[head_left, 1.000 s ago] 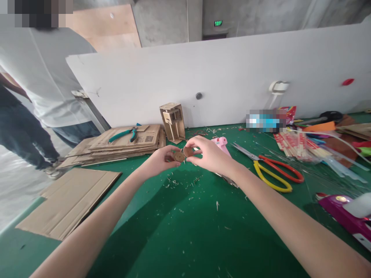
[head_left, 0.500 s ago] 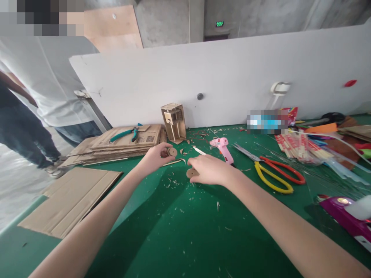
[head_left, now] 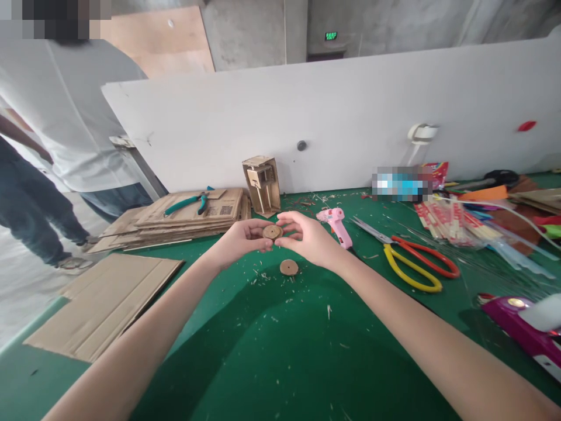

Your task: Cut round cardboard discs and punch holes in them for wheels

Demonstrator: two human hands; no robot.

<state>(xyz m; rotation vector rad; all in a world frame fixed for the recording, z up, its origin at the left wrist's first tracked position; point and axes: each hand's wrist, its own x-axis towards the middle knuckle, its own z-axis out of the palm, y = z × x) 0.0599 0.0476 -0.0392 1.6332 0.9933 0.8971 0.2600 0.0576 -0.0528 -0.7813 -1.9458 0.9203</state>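
Observation:
Between my two hands, just above the green table [head_left: 280, 339], is a small round cardboard wheel [head_left: 272, 233] with a hole in its middle. My left hand [head_left: 248, 237] pinches its left side between thumb and fingers. On the opposite edge, my right hand [head_left: 302, 237] closes its thumb and fingers on the same wheel. A flat cardboard disc [head_left: 288, 268], also with a centre hole, lies on the table just below my hands. Pale scraps are scattered around it.
Right of my hands lie a pink glue gun [head_left: 336, 225] and scissors [head_left: 405, 257] with red and yellow handles. Behind stands a cardboard box model [head_left: 263, 186]. Pliers [head_left: 186, 204] rest on stacked cardboard [head_left: 219, 217] at left. A person [head_left: 65, 117] stands beyond the table.
My right hand has let go of the flat disc, leaving it on the table, and moved up to the wheel. My left hand has carried the wheel slightly right.

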